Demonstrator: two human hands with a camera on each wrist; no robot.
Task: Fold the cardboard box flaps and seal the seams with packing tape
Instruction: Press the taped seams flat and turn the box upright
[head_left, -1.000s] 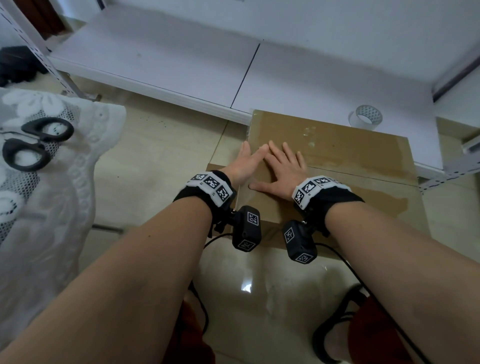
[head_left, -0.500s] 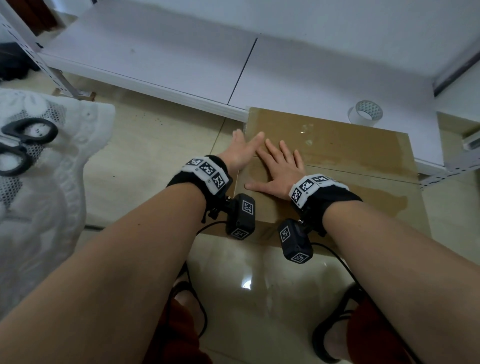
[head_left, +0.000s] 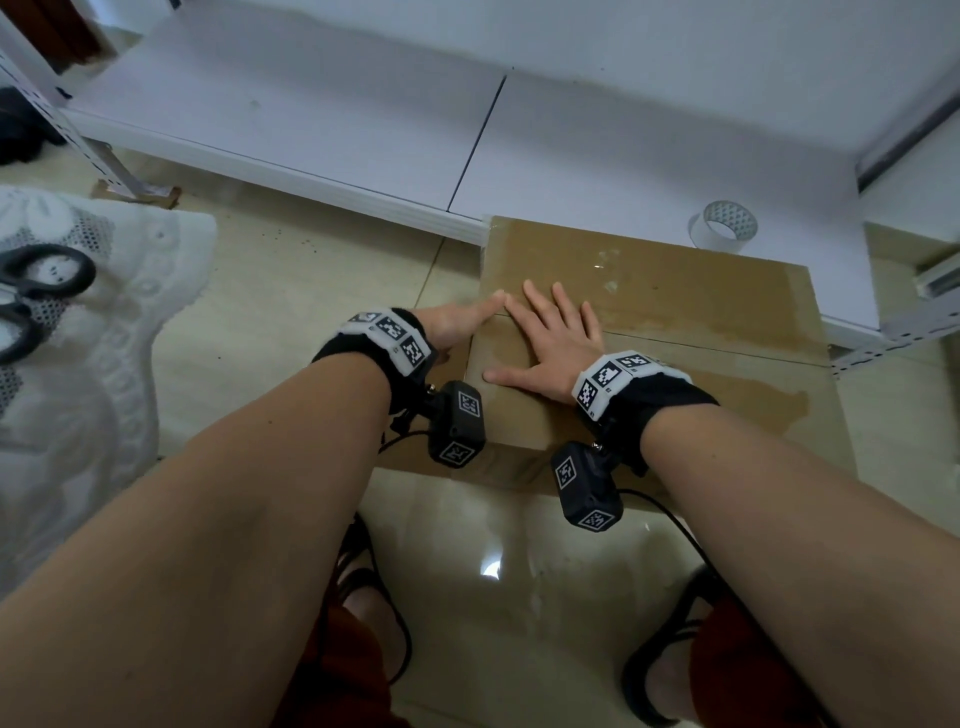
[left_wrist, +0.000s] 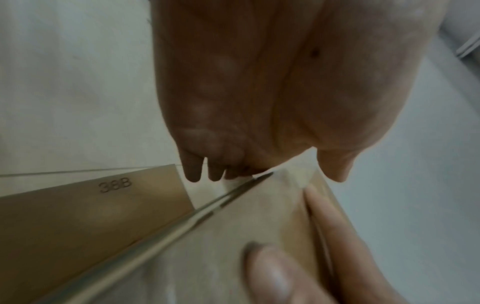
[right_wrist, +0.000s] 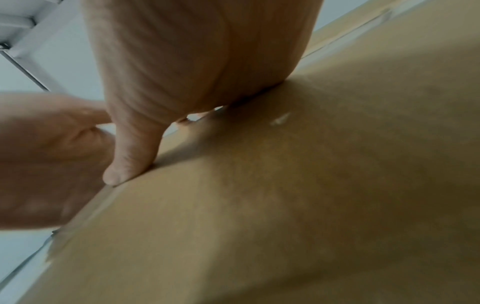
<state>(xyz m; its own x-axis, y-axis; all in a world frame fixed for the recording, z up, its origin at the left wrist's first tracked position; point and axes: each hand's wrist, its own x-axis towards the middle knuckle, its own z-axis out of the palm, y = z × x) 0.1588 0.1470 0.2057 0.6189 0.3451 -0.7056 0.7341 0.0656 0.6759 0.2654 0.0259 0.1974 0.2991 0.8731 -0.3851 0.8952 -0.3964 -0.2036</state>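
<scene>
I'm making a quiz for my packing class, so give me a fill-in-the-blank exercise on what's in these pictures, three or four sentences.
1. The right hand lies flat, fingers spread, on top of the cardboard ____.
2. The roll of packing tape stands on the white ____, beyond the box.
3. The black-handled ____ lie on the white lace cloth at the far left.
4. The left hand presses at the box's ____ edge.

Missing words: box; shelf; scissors; left

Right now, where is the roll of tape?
In the head view, the tape roll stands on the white shelf board, just beyond the cardboard box's far right corner.
</scene>
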